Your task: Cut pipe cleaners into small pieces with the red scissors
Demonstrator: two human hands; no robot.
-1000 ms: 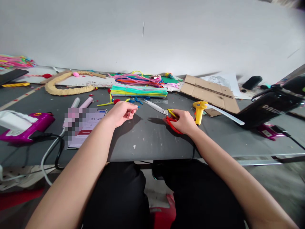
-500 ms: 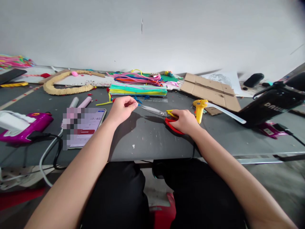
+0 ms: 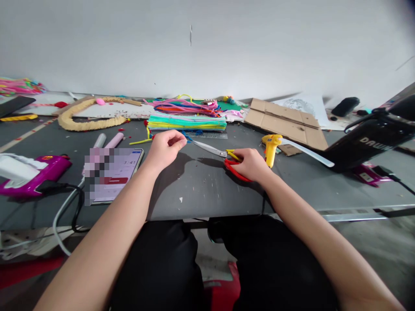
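In the middle of the grey table, my right hand (image 3: 249, 163) grips the red and yellow handles of a pair of scissors (image 3: 210, 149). Their blades point left, nearly together, with the tips close to the fingertips of my left hand (image 3: 168, 147). That hand is closed in a pinch of thumb and index finger; whatever lies in the pinch is too small to make out. Blue fuzzy bits (image 3: 191, 134) show just beyond those fingertips. Behind them lies a bundle of turquoise and yellow pipe cleaners (image 3: 188, 122).
A yellow glue gun (image 3: 271, 144) with a glue stick stands right of the scissors. Further right are cardboard (image 3: 285, 121) and a black bottle (image 3: 366, 140). On the left lie a phone (image 3: 121, 172), a purple power strip (image 3: 52, 170) with cables, and a beige wrapped ring (image 3: 73, 123).
The scissor tips have come slightly closer to my left fingertips, and the blades look narrower together. Both hands stay almost in place.
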